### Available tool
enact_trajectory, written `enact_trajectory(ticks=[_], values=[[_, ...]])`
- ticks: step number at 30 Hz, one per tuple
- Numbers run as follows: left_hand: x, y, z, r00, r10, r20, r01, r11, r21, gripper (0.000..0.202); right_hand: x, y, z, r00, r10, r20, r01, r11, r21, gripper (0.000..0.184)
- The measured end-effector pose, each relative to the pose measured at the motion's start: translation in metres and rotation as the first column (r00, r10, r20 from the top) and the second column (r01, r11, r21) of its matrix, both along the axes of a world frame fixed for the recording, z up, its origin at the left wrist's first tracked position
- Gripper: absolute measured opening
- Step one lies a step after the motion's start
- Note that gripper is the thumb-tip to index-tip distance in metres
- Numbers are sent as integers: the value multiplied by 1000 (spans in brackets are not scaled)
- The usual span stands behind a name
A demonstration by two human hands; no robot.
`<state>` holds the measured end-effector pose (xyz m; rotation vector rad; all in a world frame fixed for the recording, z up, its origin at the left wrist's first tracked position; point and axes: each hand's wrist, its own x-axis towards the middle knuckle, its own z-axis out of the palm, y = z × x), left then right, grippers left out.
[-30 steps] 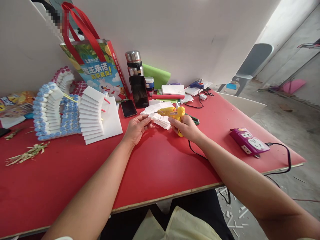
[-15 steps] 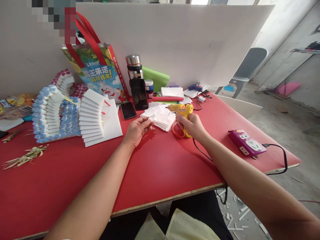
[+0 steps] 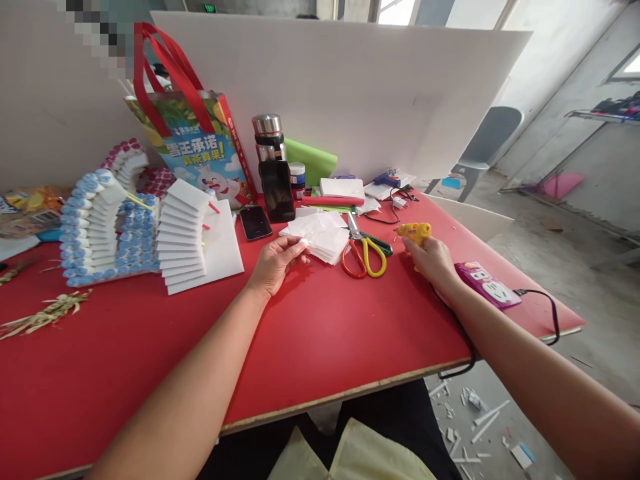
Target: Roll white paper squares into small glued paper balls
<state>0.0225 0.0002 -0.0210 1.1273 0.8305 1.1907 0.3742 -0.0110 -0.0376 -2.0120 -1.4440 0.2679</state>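
My left hand [image 3: 277,262] pinches a small white foam piece [image 3: 299,245] just in front of a pile of white foam pieces [image 3: 323,235] on the red table [image 3: 310,333]. My right hand [image 3: 433,260] is wrapped round a yellow glue gun [image 3: 415,232], low over the table at the right, beside a purple power strip [image 3: 487,283]. Scissors with red and yellow handles [image 3: 364,252] lie between my two hands.
A model of white stepped strips and blue caps [image 3: 135,230] stands at the left. A shopping bag [image 3: 195,143], a steel flask [image 3: 267,133], two phones [image 3: 276,190], a blue glue gun [image 3: 387,179] and a white board [image 3: 350,93] line the back. Dried stalks [image 3: 45,313] lie front left.
My right hand has carried the yellow glue gun from over the foam pile to the right, near the power strip, uncovering the scissors. My left hand has stayed put with its piece.
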Motion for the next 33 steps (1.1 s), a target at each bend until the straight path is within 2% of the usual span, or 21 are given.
enact_trajectory(ticks=[3, 8, 11, 13, 15, 16, 18, 19, 21, 22, 24, 25, 27, 28, 30, 31, 33], values=[[0, 0, 0, 1000, -6, 11, 7, 1000, -4, 28, -5, -2, 4, 994, -22, 108, 28, 998, -56, 48], [0, 0, -1, 1000, -22, 22, 23, 1000, -18, 30, -5, -3, 8, 980, 27, 197, -8, 996, -94, 51], [0, 0, -2, 999, -25, 20, 25, 1000, -17, 30, -3, -17, 14, 954, 37, 298, 4, 991, -135, 47], [0, 0, -2, 1000, -25, 12, 25, 1000, -13, 30, -7, -37, 26, 909, 62, 411, 7, 986, -165, 48], [1, 0, -2, 1000, -29, 10, 29, 1000, -4, 29, -17, -62, 47, 843, 88, 530, 8, 984, -176, 48], [1, 0, -2, 999, -32, 13, 32, 999, -1, 29, -26, -74, 60, 836, 93, 540, -11, 988, -152, 47], [2, 0, -1, 999, -33, 28, 33, 999, -3, 28, -49, -87, 86, 888, 119, 444, -106, 993, -56, 45], [2, -1, -1, 999, -31, 39, 31, 999, -8, 28, -63, -87, 97, 914, 201, 352, -209, 978, -15, 43], [2, -1, 1, 998, -25, 62, 26, 1000, -15, 27, -94, -73, 109, 922, 356, 150, -371, 925, 88, 35], [2, -2, 1, 997, -23, 72, 24, 1000, -14, 27, -108, -60, 109, 906, 422, 33, -422, 896, 138, 29], [2, -2, 2, 996, -19, 89, 19, 1000, 0, 25, -135, -30, 99, 815, 519, -259, -484, 854, 188, 25], [1, -2, 2, 996, -16, 93, 15, 1000, 13, 24, -145, -15, 89, 733, 539, -416, -504, 840, 200, 26], [1, -3, 2, 996, -12, 92, 8, 999, 36, 22, -162, 7, 67, 522, 487, -700, -494, 842, 217, 27], [2, -3, 2, 996, -13, 86, 9, 999, 45, 21, -168, 13, 56, 408, 453, -793, -483, 844, 234, 28], [3, -4, 2, 997, -29, 69, 25, 998, 54, 22, -174, 16, 37, 233, 410, -882, -470, 842, 267, 27], [4, -4, 2, 997, -36, 62, 33, 998, 59, 22, -175, 14, 30, 179, 405, -896, -469, 836, 284, 25], [6, -4, 2, 998, -47, 51, 44, 997, 60, 24, -175, 10, 22, 122, 419, -900, -474, 821, 318, 22]])
